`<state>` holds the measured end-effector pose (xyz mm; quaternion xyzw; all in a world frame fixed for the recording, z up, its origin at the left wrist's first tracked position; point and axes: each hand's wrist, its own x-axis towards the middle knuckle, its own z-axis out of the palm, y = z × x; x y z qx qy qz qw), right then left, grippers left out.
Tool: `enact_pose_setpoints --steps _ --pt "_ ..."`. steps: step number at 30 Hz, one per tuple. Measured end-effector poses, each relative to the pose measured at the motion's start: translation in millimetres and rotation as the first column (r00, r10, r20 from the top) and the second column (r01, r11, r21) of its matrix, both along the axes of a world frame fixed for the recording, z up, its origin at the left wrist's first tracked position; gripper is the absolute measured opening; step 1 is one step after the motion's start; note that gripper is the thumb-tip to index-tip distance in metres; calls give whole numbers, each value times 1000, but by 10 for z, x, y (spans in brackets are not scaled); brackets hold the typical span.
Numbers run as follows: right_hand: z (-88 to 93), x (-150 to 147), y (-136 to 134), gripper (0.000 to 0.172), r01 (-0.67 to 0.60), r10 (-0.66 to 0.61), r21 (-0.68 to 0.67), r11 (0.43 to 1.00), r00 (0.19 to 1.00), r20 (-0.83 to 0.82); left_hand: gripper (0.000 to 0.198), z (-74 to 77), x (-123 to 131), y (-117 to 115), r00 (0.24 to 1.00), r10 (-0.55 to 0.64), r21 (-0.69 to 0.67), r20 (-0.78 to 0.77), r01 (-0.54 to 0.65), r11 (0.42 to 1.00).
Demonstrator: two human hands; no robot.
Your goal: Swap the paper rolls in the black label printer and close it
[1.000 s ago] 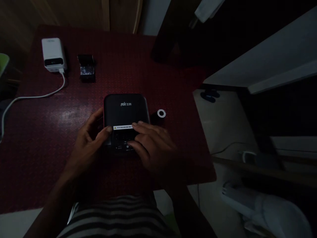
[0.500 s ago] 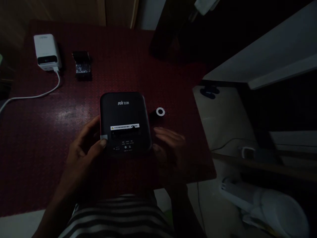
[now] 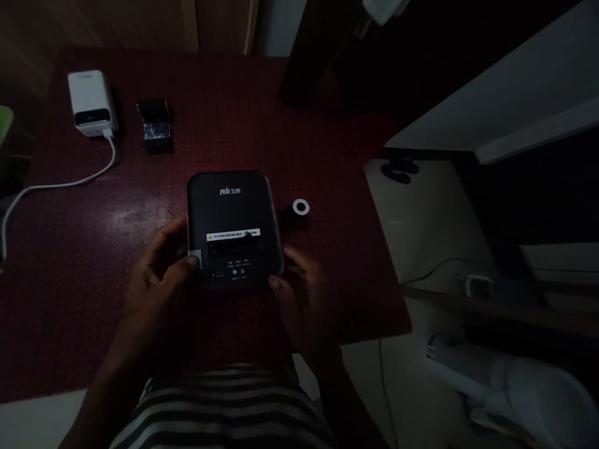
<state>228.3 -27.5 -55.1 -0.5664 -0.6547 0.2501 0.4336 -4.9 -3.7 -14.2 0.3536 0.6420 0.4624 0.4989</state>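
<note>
A black receipt printer (image 3: pixel 229 209) with a FEJE logo lies on the dark red table in front of me. A strip of white paper with a torn edge shows at its slot. My left hand (image 3: pixel 161 268) grips the printer's lower left corner, thumb on a small pale tab, fingers along the side. At the lower right corner, my right hand (image 3: pixel 304 290) holds the printer, with its thumb at the front edge and its fingers by the side. Beside the printer's right side lies a small roll (image 3: pixel 301 207) with a white ring-shaped end.
A white power bank (image 3: pixel 88 96) with a white cable (image 3: pixel 70 184) stands at the far left. Near it sits a small dark holder (image 3: pixel 156 128). The table (image 3: pixel 215 112) ends at right above a floor with slippers (image 3: pixel 399 170) and a large white bottle-like object (image 3: pixel 515 386).
My right hand has moved left from beside the printer and closed on its lower right corner. My left hand keeps its grip. The view has shifted slightly.
</note>
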Motion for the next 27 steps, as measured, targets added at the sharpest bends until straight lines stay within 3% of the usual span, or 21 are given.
enact_pose_setpoints --steps 7,18,23,27 --pt "7 -17 13 41 22 -23 25 999 999 33 54 75 53 22 1000 8 -1 22 -8 1000" --pt "47 -66 44 36 53 -54 17 998 997 51 52 63 99 9 999 -6 32 32 5 999" --pt "265 63 146 27 5 -10 40 999 992 128 45 -20 56 -26 999 -17 86 38 13 996" --pt "548 88 490 22 -132 72 204 970 957 280 47 -127 32 -40 999 -45 171 27 40 985"
